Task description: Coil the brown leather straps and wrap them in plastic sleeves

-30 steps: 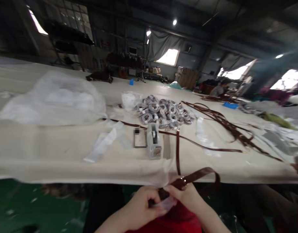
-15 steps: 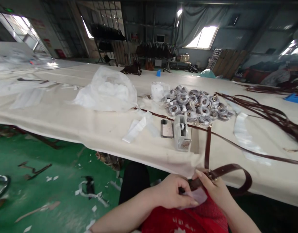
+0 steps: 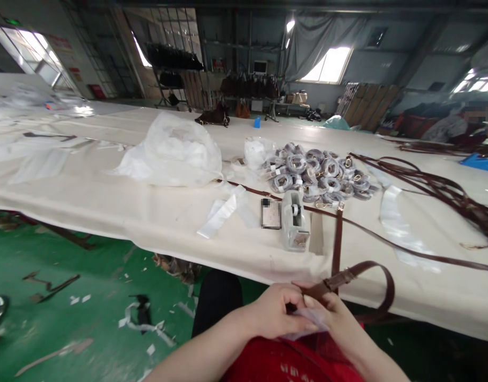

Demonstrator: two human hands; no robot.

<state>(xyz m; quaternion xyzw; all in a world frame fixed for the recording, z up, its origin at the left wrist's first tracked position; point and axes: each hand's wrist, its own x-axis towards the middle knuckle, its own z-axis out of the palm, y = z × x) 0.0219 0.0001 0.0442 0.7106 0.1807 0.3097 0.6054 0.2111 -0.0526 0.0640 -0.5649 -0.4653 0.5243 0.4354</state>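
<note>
My left hand [image 3: 278, 310] and my right hand [image 3: 334, 317] meet just below the table's front edge, both closed on a brown leather strap [image 3: 357, 272]. A thin piece of clear plastic film [image 3: 305, 318] lies between my fingers at the strap's end. The strap loops to the right and runs up over the table edge towards a metal clasp [image 3: 340, 207]. A grey tape dispenser [image 3: 294, 228] stands on the table just beyond my hands.
A long table with a cream cloth [image 3: 109, 201] carries a white plastic bag [image 3: 172, 151], a heap of wrapped coiled straps [image 3: 319, 175], loose brown straps [image 3: 438, 185] and clear sleeves [image 3: 222, 212]. Scraps litter the green floor [image 3: 69, 318]. A person sits at the far right.
The view swung left and then steadied. My hands moved slightly left along the strap's end, and the loop of strap has drawn in a little.
</note>
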